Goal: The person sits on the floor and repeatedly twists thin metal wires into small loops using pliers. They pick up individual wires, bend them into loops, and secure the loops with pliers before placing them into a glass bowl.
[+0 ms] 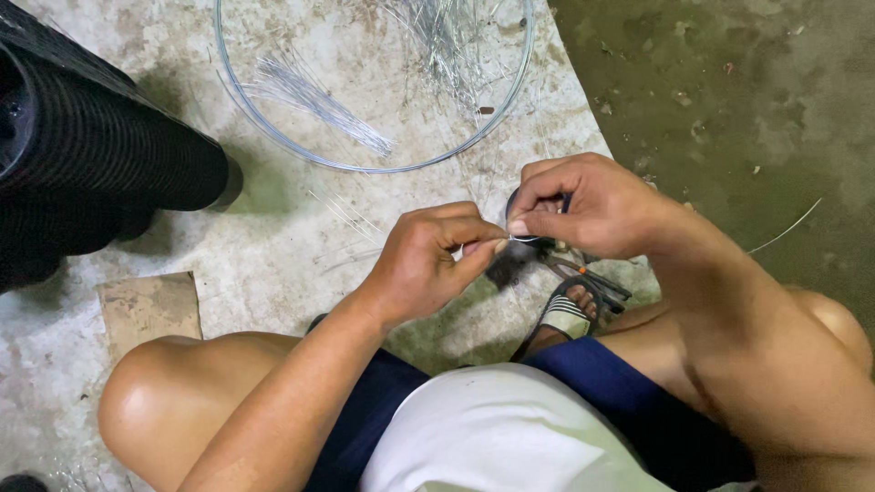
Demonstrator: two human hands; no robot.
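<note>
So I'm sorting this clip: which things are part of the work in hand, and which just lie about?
In hand: left hand and right hand pinching a thin silver wire piece.

Lying about: round wire hoop, bundle of cut silver wires, black mesh roll, brown cardboard scrap.

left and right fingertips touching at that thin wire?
Touching. The head view shows the left hand and right hand meeting fingertip to fingertip, both pinching the thin wire, no gap visible.

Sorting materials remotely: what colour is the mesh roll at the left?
Black, seen in the head view: the mesh roll is dark throughout.
</note>
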